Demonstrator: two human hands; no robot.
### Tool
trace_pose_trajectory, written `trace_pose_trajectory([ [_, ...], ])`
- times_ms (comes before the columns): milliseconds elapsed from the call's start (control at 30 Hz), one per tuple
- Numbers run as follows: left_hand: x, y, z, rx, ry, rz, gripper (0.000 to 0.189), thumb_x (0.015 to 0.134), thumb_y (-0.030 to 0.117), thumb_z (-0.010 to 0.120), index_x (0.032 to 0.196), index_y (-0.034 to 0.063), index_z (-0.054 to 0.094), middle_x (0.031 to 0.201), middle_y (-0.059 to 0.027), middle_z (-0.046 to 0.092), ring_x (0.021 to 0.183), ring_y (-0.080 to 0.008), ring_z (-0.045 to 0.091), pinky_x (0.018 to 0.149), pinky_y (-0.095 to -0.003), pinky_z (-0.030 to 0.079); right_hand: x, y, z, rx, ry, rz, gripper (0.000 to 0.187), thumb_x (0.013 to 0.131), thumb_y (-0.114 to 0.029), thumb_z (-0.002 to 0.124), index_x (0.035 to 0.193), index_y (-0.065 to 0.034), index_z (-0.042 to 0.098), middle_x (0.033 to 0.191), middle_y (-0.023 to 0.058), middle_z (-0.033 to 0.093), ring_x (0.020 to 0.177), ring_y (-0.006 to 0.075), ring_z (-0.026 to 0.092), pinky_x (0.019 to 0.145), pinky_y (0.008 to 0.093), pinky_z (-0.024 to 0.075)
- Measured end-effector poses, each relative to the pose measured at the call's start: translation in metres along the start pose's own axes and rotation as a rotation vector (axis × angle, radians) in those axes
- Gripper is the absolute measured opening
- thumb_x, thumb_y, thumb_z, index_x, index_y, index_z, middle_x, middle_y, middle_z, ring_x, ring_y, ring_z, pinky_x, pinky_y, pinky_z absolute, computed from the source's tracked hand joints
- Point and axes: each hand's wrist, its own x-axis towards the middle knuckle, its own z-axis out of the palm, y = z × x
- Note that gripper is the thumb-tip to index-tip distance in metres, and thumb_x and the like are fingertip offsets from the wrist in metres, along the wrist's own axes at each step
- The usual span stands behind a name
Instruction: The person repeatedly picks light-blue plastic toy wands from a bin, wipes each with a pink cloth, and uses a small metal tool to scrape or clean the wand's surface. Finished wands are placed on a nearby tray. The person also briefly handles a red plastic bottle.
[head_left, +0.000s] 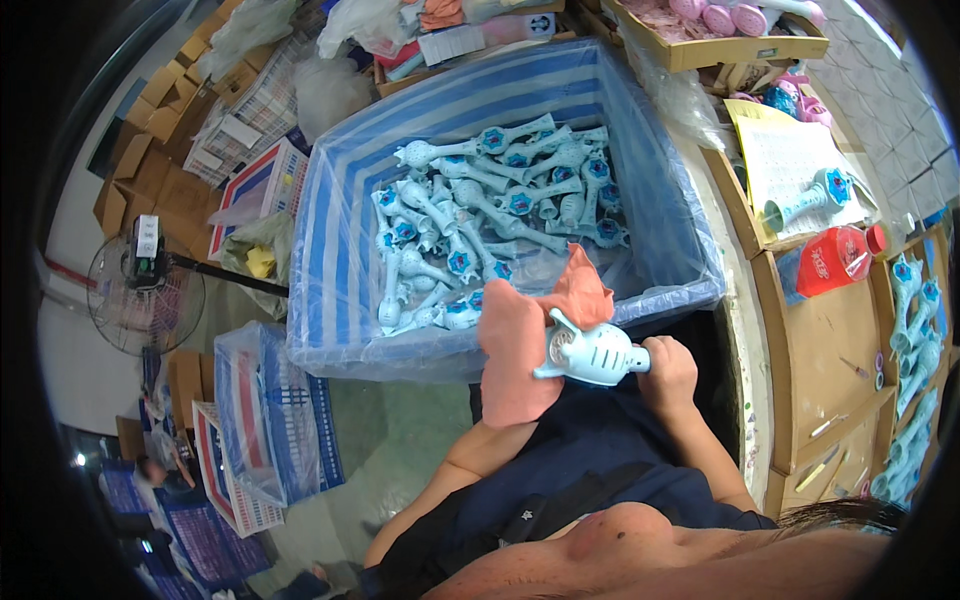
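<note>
A light blue plastic toy wand (596, 355) with slots in its round head lies sideways before my body. My right hand (670, 375) is closed around its narrow handle end. At its wider end is my left hand (517, 356), covered by a salmon-coloured cloth (514, 330), so its fingers are hidden and its grip cannot be made out. An orange-pink piece of cloth (581, 289) sticks up beside the wand. Just beyond my hands stands a large blue-and-white striped crate (330, 352) lined with clear plastic, holding several similar light blue wands (480, 202) in a loose pile.
On the right, a bench holds cardboard trays (772, 367), a red-labelled bottle (832, 261), papers (787, 161), one wand (810, 199) and more wands at the edge. A fan (146, 292) and stacked baskets (262, 420) stand left. Another person (169, 472) is far off, lower left.
</note>
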Motion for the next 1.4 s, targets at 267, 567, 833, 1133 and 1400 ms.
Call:
trace_pose_trajectory([
  [267, 0.029, -0.013, 0.005, -0.798, 0.002, -0.294, 0.027, 0.090, 0.002, 0.065, 0.100, -0.0116, 0.044, 0.108, -0.0228, 0.066, 0.098, -0.0242, 0.067, 0.084, -0.0349, 0.056, 0.005, -0.010, -0.038, 0.149, -0.201, -0.034, 0.042, 0.069, -0.029, 0.083, 0.098, -0.0057, 0.064, 0.071, 0.0087, 0.060, 0.062, 0.0275, 0.061, 0.054, 0.0379, 0.0495],
  [567, 0.004, 0.011, 0.013, -1.867, -0.216, -0.619, 0.070, 0.086, 0.062, 0.060, 0.118, 0.0010, 0.049, 0.088, -0.0090, 0.061, 0.063, -0.0166, 0.053, 0.061, -0.0311, 0.044, 0.010, -0.034, 0.013, 2.363, -1.115, 1.060, 0.049, 0.093, -0.050, 0.058, 0.100, -0.0022, 0.057, 0.078, 0.0106, 0.061, 0.066, 0.0203, 0.063, 0.053, 0.0261, 0.0447],
  [833, -0.021, -0.048, 0.026, 0.014, 0.030, 0.375, 0.031, 0.087, 0.016, 0.063, 0.115, 0.0015, 0.058, 0.090, -0.0077, 0.062, 0.074, -0.0164, 0.062, 0.065, -0.0291, 0.049, -0.002, -0.048, 0.031, 1.447, -0.666, 0.609, 0.031, 0.099, -0.029, 0.057, 0.107, 0.0007, 0.060, 0.088, 0.0090, 0.067, 0.078, 0.0163, 0.066, 0.073, 0.0284, 0.0510],
  [1133, 0.007, 0.004, -0.001, -0.393, -0.777, -0.612, 0.023, 0.079, 0.023, 0.067, 0.095, 0.0058, 0.067, 0.090, -0.0058, 0.068, 0.081, -0.0133, 0.067, 0.064, -0.0281, 0.051, 0.045, -0.015, 0.013, 1.657, -0.167, 0.676, 0.055, 0.091, -0.022, 0.067, 0.136, -0.0024, 0.044, 0.121, 0.0056, 0.059, 0.112, 0.0138, 0.055, 0.098, 0.0330, 0.0445],
  [1400, -0.014, 0.031, 0.036, 0.445, -0.736, 0.374, 0.034, 0.088, 0.024, 0.064, 0.109, -0.0026, 0.061, 0.103, -0.0208, 0.065, 0.095, -0.0246, 0.064, 0.074, -0.0355, 0.053, 0.092, 0.006, 0.025, 1.529, 0.052, 0.674, 0.050, 0.094, -0.044, 0.061, 0.123, -0.0031, 0.053, 0.106, 0.0075, 0.065, 0.091, 0.0176, 0.063, 0.086, 0.0320, 0.0501],
])
